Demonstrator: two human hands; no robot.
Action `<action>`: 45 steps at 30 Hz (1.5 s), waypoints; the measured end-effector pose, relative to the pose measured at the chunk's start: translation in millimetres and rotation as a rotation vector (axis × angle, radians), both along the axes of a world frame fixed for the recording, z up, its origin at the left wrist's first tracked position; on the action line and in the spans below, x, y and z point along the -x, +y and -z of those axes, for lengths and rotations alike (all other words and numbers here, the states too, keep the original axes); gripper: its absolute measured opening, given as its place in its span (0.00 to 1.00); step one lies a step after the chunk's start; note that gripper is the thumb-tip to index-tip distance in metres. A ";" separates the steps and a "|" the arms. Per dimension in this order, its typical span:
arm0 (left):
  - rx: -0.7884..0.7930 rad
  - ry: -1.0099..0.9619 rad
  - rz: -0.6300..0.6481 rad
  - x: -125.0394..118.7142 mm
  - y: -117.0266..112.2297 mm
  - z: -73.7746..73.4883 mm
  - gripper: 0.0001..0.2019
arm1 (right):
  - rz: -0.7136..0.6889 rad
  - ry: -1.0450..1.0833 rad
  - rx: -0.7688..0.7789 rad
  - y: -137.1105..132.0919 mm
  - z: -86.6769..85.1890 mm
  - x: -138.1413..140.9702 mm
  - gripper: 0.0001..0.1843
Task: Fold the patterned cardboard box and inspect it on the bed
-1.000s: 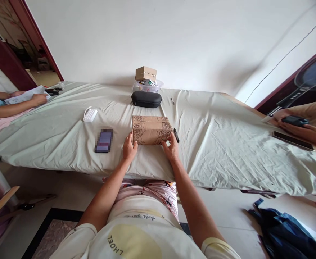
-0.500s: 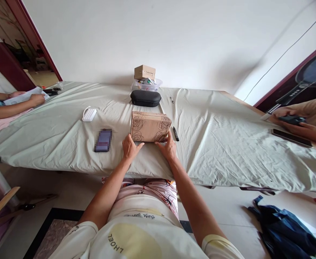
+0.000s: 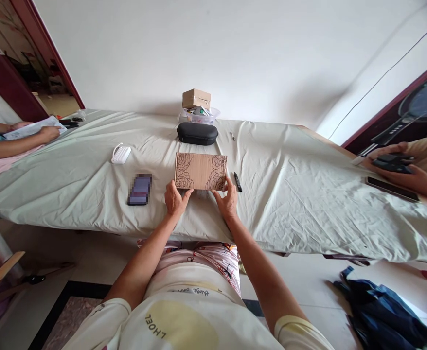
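A brown cardboard box with black scribbled flower drawings at its corners is between my two hands, its decorated face toward me. My left hand grips the lower left corner, thumb along the near edge. On the lower right corner, my right hand grips in the same way. Fingers behind the box are partly hidden. Just right of the box lies a black marker. A smartphone with a blurred screen rests left of my left hand.
Behind the box sit a black zip case, a clear plastic tub and a small carton. A white power bank and a pen lie on the cloth. People's hands at left hold paper, at right a dark device.
The box has turned in my hands: its right side face no longer shows, and the decorated face now sits square to me. My hands stay on its lower corners.
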State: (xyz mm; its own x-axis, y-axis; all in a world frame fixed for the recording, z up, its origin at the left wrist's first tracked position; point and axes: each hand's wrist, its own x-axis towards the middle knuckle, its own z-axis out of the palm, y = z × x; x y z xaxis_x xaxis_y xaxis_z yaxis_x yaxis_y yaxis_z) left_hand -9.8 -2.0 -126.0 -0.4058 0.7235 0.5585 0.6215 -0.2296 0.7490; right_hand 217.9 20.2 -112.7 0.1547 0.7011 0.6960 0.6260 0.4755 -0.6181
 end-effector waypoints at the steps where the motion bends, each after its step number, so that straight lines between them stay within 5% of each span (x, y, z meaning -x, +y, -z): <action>1: -0.023 -0.015 0.005 1.8 0.1 0.2 0.38 | -0.009 0.037 -0.019 0.2 -0.7 -1.8 0.41; 6: -0.079 -0.094 0.016 8.9 2.4 0.3 0.20 | -0.043 0.253 -0.047 1.3 -4.2 -6.3 0.25; 12: -0.047 -0.101 0.033 9.8 4.7 0.1 0.14 | -0.087 0.335 0.009 0.4 -5.6 -3.2 0.21; 20: 0.026 -0.086 0.023 8.3 3.5 -2.6 0.15 | -0.090 0.253 0.141 9.8 4.4 -6.5 0.26; 30: 0.284 0.183 -0.047 2.9 -0.1 -11.0 0.25 | 0.056 -0.201 0.356 6.9 12.6 -8.5 0.32; 45: -0.060 -0.059 0.055 14.0 8.3 6.5 0.28 | -0.109 0.144 -0.027 7.0 4.3 -7.7 0.23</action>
